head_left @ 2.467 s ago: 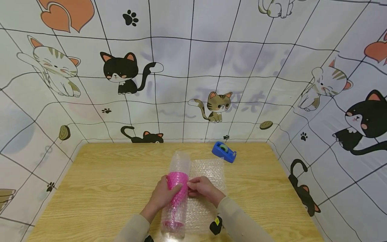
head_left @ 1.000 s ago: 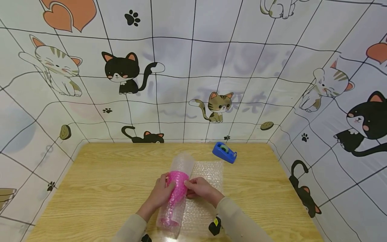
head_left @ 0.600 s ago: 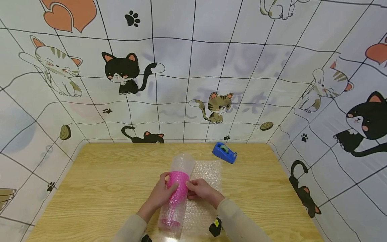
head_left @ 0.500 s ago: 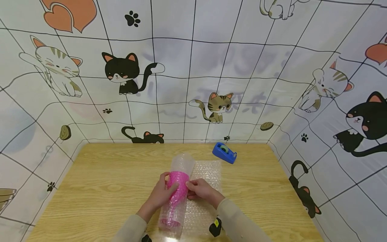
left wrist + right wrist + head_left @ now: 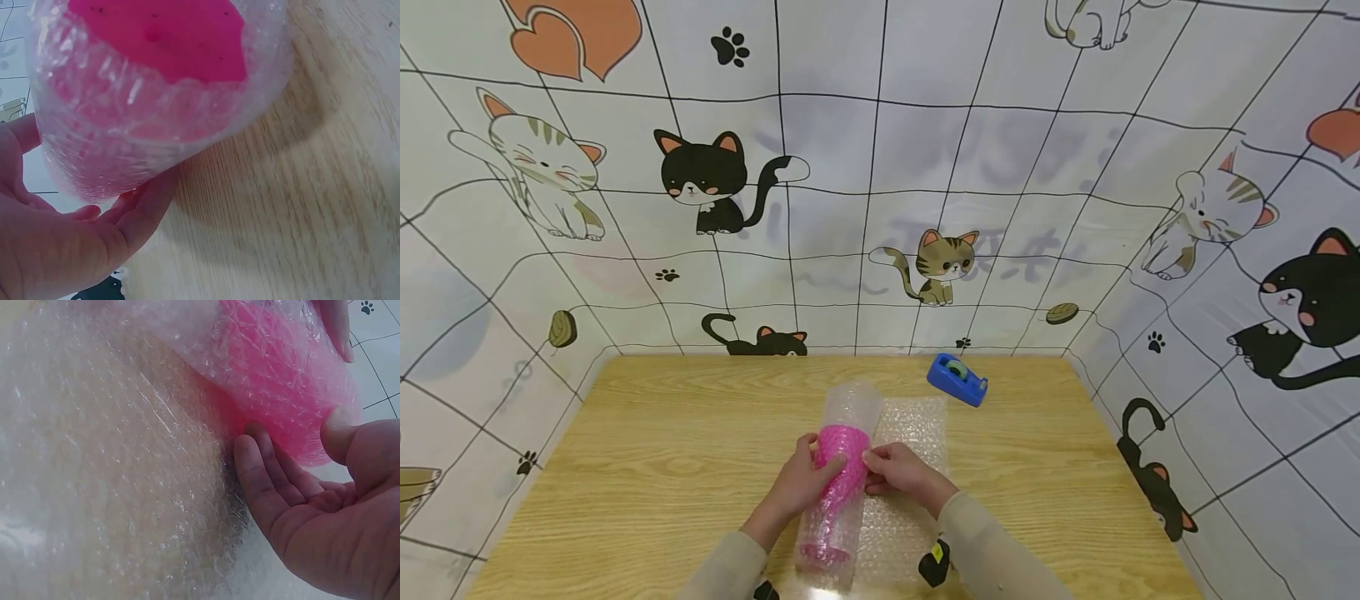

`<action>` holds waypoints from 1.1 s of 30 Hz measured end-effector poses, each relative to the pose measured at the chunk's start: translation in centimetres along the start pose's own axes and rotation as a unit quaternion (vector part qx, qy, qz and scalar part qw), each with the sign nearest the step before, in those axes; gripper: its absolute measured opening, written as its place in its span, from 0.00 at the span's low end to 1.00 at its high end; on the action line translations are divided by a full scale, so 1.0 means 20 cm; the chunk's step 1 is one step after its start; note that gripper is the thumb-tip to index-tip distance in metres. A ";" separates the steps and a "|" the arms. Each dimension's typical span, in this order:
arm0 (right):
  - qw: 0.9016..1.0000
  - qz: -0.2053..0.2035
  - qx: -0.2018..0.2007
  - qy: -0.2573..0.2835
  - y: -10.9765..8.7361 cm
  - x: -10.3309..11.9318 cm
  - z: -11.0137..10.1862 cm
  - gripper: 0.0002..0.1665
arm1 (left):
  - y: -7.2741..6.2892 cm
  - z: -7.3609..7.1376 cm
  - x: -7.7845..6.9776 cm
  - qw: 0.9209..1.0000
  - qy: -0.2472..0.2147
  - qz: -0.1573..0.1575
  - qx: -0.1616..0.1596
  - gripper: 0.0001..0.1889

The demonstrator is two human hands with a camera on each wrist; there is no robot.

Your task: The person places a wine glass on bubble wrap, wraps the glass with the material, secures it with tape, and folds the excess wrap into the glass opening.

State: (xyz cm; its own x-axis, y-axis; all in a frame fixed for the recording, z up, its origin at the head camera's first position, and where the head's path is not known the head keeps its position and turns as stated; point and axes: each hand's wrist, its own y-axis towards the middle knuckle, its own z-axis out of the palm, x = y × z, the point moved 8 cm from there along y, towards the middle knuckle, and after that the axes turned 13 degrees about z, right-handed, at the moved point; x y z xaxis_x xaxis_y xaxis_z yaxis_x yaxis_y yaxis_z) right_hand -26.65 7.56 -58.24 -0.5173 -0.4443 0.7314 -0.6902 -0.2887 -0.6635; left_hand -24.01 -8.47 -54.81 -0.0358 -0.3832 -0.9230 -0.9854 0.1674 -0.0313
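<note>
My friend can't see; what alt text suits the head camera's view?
A person's left hand grips a pink object rolled in bubble wrap on a wooden table while the right hand touches its side. More wrap lies flat to the right, a blue tape dispenser farther back, before a cat-patterned backdrop.

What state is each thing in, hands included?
pink object: wrapped, one end exposed
bubble wrap: partly rolled around it, partly flat on the table
blue tape dispenser: untouched, roll inside
left hand: gripping the rolled part
right hand: touching the rolled part's right side
</note>
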 end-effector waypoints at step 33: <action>0.999 0.017 -0.030 -0.003 -0.03 0.05 -0.08 0.27 | -0.01 0.03 0.02 0.999 0.038 0.020 -0.029 0.44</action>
State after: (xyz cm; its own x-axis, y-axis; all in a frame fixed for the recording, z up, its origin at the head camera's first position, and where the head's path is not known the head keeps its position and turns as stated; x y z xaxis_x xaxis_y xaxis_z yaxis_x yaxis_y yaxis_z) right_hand -27.48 8.59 -56.81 -0.5380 -0.4587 0.7072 -0.7016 -0.2214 -0.6773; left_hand -23.73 -8.15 -55.41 -0.0855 -0.4457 -0.8911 -0.9908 0.1326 0.0288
